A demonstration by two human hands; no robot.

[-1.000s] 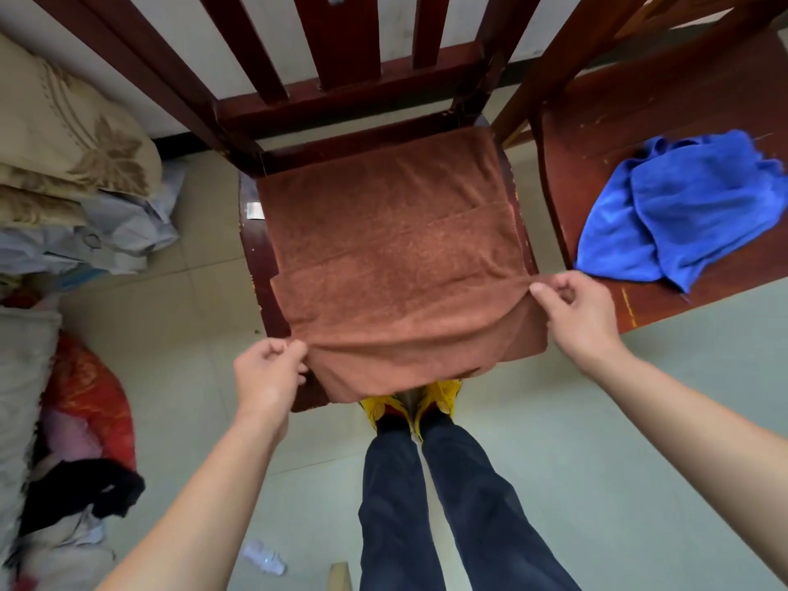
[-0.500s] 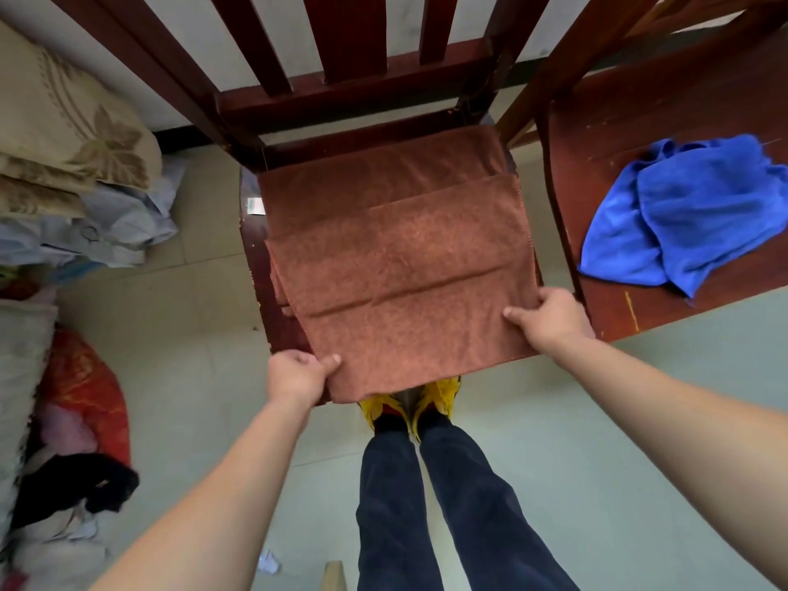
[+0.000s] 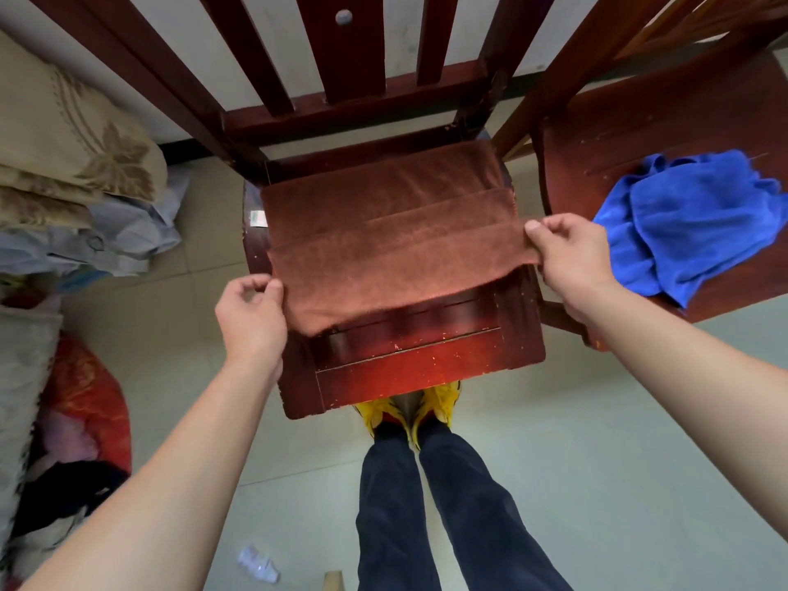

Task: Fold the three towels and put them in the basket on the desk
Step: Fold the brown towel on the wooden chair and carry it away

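A brown towel (image 3: 383, 232) lies on the seat of a dark red wooden chair (image 3: 426, 360), its near part lifted and folded back over the rest. My left hand (image 3: 251, 309) pinches the towel's near left corner. At the right edge, my right hand (image 3: 567, 253) pinches the fold between thumb and fingers. A crumpled blue towel (image 3: 682, 223) lies on a second wooden chair (image 3: 639, 117) to the right. No basket or third towel is in view.
Folded beige bedding (image 3: 72, 151) and bags pile up on the left, with a red bundle (image 3: 85, 398) below them. My legs and yellow shoes (image 3: 409, 411) stand at the chair's front edge. A small crumpled wrapper (image 3: 258, 565) lies on the tiled floor.
Both hands have carried the towel's near edge up and away from me, folding it over the rest. The front of the chair seat is now uncovered.
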